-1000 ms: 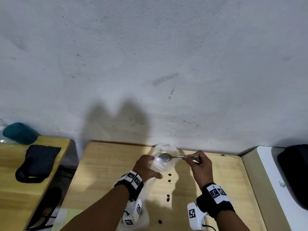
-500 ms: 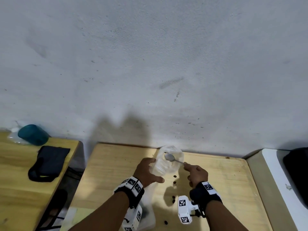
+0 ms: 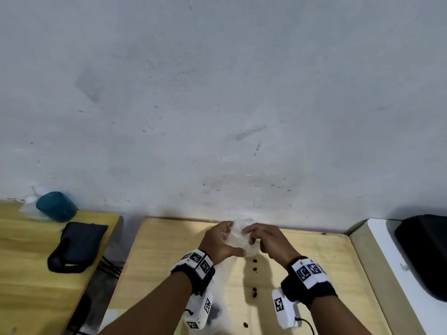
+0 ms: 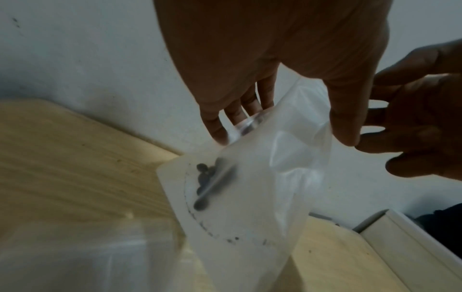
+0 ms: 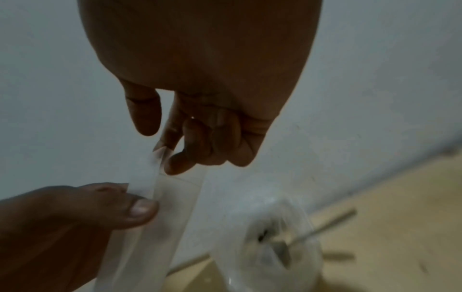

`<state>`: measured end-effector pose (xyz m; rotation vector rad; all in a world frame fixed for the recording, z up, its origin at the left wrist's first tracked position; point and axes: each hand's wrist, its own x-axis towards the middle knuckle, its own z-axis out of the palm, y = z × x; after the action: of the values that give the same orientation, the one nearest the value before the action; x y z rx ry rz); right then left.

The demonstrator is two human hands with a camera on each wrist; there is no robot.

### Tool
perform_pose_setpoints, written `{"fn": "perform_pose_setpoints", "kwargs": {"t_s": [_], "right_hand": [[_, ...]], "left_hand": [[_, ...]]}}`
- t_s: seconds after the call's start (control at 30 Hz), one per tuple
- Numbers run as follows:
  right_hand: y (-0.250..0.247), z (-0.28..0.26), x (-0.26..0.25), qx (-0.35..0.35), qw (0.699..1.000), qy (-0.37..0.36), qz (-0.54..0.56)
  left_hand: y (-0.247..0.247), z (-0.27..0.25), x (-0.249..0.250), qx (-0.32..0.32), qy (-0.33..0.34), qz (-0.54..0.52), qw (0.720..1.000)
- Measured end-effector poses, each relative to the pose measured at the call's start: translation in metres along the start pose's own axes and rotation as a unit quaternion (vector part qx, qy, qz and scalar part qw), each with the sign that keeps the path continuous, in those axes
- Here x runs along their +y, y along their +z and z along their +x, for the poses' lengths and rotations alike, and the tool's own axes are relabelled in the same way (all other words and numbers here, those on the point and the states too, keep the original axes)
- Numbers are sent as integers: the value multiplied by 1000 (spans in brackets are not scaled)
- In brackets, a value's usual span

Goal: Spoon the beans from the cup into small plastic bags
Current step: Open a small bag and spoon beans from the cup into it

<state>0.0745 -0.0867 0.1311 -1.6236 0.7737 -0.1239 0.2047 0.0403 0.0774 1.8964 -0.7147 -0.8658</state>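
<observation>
A small clear plastic bag (image 4: pixel 250 197) hangs over the wooden table (image 3: pixel 169 250), with several dark beans (image 4: pixel 206 177) inside it. My left hand (image 3: pixel 225 240) grips the bag, thumb in front and fingers behind. My right hand (image 3: pixel 256 238) pinches the bag's top edge (image 5: pixel 160 160) between thumb and forefinger. Below the right hand stands a clear plastic cup (image 5: pixel 275 256) with the metal spoon (image 5: pixel 332 223) resting in it. In the head view my hands hide most of the bag (image 3: pixel 238 234).
Several loose beans (image 3: pixel 254 269) lie on the table between my wrists. A teal cup (image 3: pixel 56 206) and a black pouch (image 3: pixel 77 247) sit on the left table. A black bag (image 3: pixel 423 255) lies on a white surface at right. The wall is close behind.
My right hand has let go of the spoon, which now rests in the cup, and has come to the bag's top edge. The left hand still holds the bag.
</observation>
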Motion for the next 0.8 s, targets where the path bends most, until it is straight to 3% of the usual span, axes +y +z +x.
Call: {"fn": "perform_pose_setpoints", "kwargs": {"t_s": [0.17, 0.27, 0.37, 0.47, 0.63, 0.8], "right_hand": [[-9, 0, -15, 51, 987, -45, -144], [-11, -2, -17, 107, 979, -76, -157], [-5, -7, -17, 172, 973, -108, -113], [4, -14, -15, 196, 977, -88, -20], [17, -29, -11, 142, 984, -19, 105], [16, -36, -14, 116, 983, 8, 141]], "left_hand": [[-10, -10, 19, -9, 11, -44, 999], [-14, -10, 27, 19, 7, -97, 995], [-20, -17, 32, 59, 11, -164, 985], [-21, -25, 34, 53, 15, -181, 982], [-17, -39, 45, 47, 5, -219, 975], [-9, -48, 56, 38, -10, -242, 970]]}}
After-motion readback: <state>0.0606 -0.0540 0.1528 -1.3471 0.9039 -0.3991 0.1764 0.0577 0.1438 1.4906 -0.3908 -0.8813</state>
